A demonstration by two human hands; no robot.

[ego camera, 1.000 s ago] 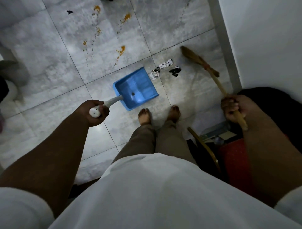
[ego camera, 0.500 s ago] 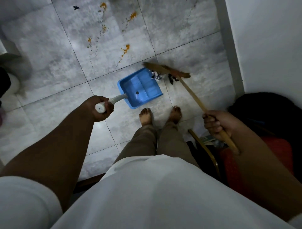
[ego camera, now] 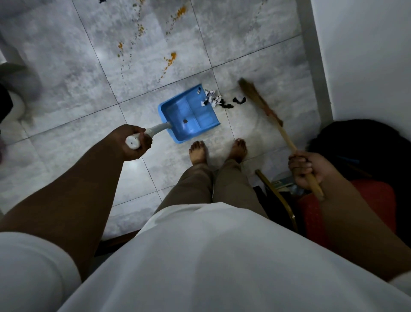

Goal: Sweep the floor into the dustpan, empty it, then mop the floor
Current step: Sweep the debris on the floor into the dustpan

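The left hand is clenched round the white handle of the blue dustpan, which lies on the floor at 12 o'clock from the feet. Scraps lie at its 1 o'clock lip. The right hand is clamped on the broom, its bristles just beyond the scraps.

1. My broom head blurs beside the scraps.
2. My left hand covers most of the dustpan handle's grip.
3. My shirt hides my legs above the knees.
4. A red seat sits partly behind my right arm.
5. Top edge crops a dark scrap.
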